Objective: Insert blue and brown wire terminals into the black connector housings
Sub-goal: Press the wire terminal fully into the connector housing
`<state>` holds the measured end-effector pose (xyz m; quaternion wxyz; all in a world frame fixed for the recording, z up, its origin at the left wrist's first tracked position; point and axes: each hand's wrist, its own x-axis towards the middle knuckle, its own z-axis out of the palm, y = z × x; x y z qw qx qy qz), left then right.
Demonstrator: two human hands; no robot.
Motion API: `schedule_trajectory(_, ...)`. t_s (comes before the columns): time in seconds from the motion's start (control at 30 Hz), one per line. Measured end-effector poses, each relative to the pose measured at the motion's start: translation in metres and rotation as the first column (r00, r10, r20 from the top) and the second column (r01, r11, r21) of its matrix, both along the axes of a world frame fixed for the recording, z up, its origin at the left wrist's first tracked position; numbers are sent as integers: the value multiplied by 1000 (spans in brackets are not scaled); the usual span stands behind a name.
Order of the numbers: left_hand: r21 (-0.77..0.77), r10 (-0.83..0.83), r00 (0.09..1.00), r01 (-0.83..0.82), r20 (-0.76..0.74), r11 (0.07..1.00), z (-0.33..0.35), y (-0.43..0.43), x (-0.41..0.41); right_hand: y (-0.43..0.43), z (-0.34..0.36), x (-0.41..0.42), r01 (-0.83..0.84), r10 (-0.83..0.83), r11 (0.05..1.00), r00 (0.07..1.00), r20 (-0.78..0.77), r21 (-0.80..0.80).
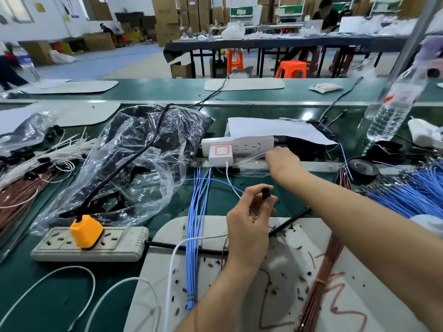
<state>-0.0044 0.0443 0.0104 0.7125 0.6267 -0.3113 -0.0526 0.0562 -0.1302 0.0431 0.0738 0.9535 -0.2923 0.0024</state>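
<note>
Head camera looks down on the black connector housing (266, 191), which I pinch between the thumb and curled fingers of my left hand (249, 226), raised just over the far edge of the white mat (285, 255). My right hand (282, 159) reaches past it, well forward, to clear plastic film at the white power strip (239, 143). Its fingers are hidden behind the back of the hand, so I cannot tell whether they grip anything.

Just left of my left hand, a tied bundle of blue wires (194, 236) lies along the mat. A tied bundle of brown wires (321, 271) lies on the mat's right side, passing under my right forearm. Dark scraps are scattered across the mat.

The mat sits on a green bench (60, 295). To the left is a grey power strip (107, 245) with an orange plug (86, 232) in it. Behind that, a large clear bag (143, 144) holds black parts. A heap of loose blue wires (412, 195) spreads to the right, near a black tape roll (363, 167), and a water bottle (395, 104) stands tilted beyond.

Farther back are orange stools (291, 69), a long dark table and stacked cardboard boxes (165, 17).
</note>
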Motion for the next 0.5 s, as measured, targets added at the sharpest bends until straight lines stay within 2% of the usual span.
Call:
schedule_trajectory(0.23,15,-11,1000,11,2,1000,3,2,-2,4,-6,-2,40,-45,999,990,136,33)
schedule_trajectory(0.3,17,-10,1000,9,6,1000,2,3,-1,8,-7,-4,-5,3,1000,987,163,12)
schedule_trajectory(0.37,12,-11,1000,11,2,1000,0,3,0,9,-7,-10,-117,130,991,957,257,-68)
schedule_trajectory(0.43,23,-7,1000,7,5,1000,-1,2,0,11,-5,-19,-267,302,953,853,426,-141)
schedule_trajectory(0.5,43,-12,999,10,33,999,-2,1,0,18,3,-35,-362,308,930,667,679,-66)
